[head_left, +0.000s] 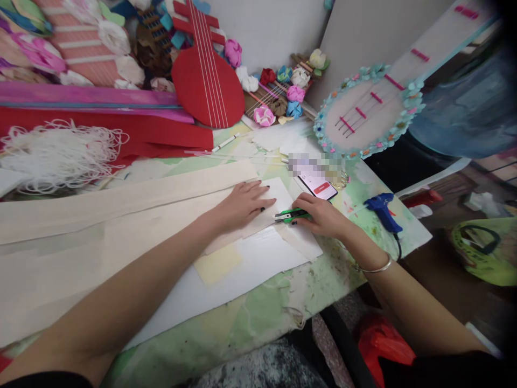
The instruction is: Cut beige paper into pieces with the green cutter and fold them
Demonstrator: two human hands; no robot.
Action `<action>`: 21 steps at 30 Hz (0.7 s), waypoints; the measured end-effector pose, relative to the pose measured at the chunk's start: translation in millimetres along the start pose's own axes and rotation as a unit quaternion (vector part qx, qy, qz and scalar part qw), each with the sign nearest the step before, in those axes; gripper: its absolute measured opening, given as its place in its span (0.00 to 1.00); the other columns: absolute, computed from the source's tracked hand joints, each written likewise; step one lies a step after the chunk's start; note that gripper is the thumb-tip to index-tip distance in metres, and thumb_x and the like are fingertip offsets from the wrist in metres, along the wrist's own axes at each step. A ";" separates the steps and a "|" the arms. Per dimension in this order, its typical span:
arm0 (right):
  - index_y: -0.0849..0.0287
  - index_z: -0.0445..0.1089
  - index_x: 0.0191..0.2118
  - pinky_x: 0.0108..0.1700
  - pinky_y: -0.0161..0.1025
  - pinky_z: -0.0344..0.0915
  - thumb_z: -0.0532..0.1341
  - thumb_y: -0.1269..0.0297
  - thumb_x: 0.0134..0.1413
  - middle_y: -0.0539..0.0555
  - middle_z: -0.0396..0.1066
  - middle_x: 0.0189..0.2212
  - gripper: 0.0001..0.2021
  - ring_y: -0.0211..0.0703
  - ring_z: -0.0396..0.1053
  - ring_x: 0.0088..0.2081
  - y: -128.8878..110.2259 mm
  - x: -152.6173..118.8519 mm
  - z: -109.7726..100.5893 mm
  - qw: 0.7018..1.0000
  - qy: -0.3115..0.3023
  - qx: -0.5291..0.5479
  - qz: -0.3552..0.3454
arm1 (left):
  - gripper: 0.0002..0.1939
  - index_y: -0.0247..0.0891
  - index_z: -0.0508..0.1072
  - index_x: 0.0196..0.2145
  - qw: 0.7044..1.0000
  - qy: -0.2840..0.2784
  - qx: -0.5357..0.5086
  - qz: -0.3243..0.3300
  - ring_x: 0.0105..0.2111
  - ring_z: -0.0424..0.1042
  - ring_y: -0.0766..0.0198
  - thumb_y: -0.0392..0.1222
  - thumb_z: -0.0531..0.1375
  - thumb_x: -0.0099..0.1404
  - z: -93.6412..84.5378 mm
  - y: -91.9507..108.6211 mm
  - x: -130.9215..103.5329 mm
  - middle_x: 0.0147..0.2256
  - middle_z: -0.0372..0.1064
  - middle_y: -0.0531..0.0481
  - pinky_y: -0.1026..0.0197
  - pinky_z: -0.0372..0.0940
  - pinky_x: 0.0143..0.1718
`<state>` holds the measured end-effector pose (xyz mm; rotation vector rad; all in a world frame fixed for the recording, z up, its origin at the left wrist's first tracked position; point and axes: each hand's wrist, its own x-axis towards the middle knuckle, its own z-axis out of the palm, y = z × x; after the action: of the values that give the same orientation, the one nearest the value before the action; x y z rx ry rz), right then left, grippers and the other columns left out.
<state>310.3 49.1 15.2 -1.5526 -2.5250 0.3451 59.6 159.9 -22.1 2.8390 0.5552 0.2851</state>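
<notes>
The left hand (242,209) rests spread on the beige sheet (121,215), the right hand (323,216) is clamped around a green utility knife (288,216), and the sheet already overlies the white board (250,269), its near strip uncovered, any cut's completeness unclear.

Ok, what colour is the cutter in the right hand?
The cutter is mainly green and black; see head view.

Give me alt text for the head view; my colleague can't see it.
A right hand grips a green cutter right of the left hand, which lies spread on pale sheeting over a white board. Beyond the right hand lies a phone, with a blue glue gun farther right on the stained table; a red lute-shaped craft stands behind.
</notes>
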 end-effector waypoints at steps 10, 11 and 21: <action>0.58 0.66 0.43 0.36 0.40 0.60 0.54 0.59 0.63 0.59 0.66 0.40 0.10 0.46 0.65 0.37 0.2 -4.3 3.0 1.000 0.024 -0.001 -0.001 | 0.20 0.55 0.66 0.59 1.000 -0.006 -0.003 0.010 0.66 0.49 0.49 0.42 0.48 0.73 2.1 -1.4 0.5 0.65 0.53 0.47 0.41 0.43 0.62; 0.58 0.66 0.43 0.36 0.40 0.60 0.54 0.59 0.62 0.59 0.66 0.40 0.10 0.47 0.65 0.37 1.0 -4.6 3.8 1.000 0.030 -0.004 0.000 | 0.20 0.55 0.66 0.59 1.000 -0.007 -0.002 0.011 0.66 0.48 0.49 0.42 0.48 0.73 2.2 -1.8 0.4 0.65 0.53 0.47 0.42 0.42 0.62; 0.57 0.67 0.47 0.45 0.47 0.54 0.55 0.63 0.63 0.60 0.69 0.43 0.10 0.51 0.67 0.44 8.2 4.0 10.5 0.998 0.053 -0.034 -0.021 | 0.19 0.53 0.67 0.58 0.999 0.012 0.003 0.032 0.65 0.51 0.50 0.42 0.47 0.73 5.8 -5.1 0.3 0.64 0.55 0.46 0.41 0.43 0.62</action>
<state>312.9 55.1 2.9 -1.4957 -2.5095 0.1684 59.4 163.5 -28.9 2.8661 0.4722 0.3286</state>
